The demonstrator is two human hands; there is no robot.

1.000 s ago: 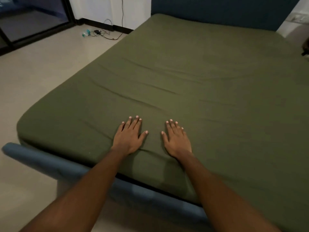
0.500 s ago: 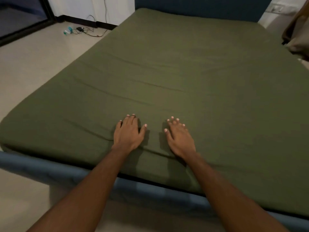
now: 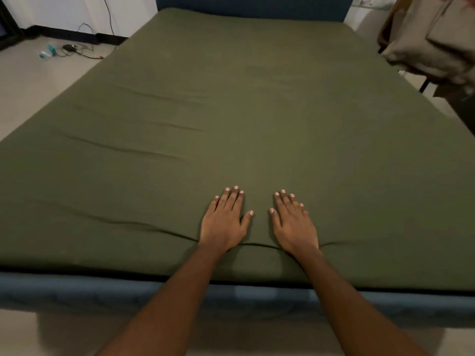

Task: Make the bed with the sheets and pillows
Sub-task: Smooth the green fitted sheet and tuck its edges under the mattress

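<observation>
Olive-green sheet (image 3: 257, 111) pulled over the whole mattress, plain and matte, mostly smooth across the middle and toward 12 o'clock. Several long shallow creases on the side toward 9 o'clock, running roughly crosswise. One deeper fold near the foot edge, passing under both wrists and trailing off toward 3 o'clock. Sheet wrapped down over the near edge, meeting the blue bed frame (image 3: 102, 291) at 6 o'clock, with the dark blue headboard (image 3: 252, 9) at 12 o'clock. Left hand (image 3: 223, 222) flat on the sheet, palm down, fingers straight and close together, thumb splayed toward the other hand, nothing gripped. Right hand (image 3: 294, 227) likewise flat and released, palm down, fingers straight and pointing to 12 o'clock, thumb angled inward. Both hands side by side near the foot of the bed, a narrow strip of bare sheet between them, not touching each other. Sheet directly beneath both palms, spreading away on every side, most of it toward 12 o'clock. Pale floor (image 3: 38, 80) at 9 o'clock of the bed, with a tangle of cables (image 3: 77, 48) and a small clear bottle (image 3: 47, 52) near the wall at 10 o'clock. Beige cloth (image 3: 431, 39) heaped at 2 o'clock, just beside the bed's far corner.
</observation>
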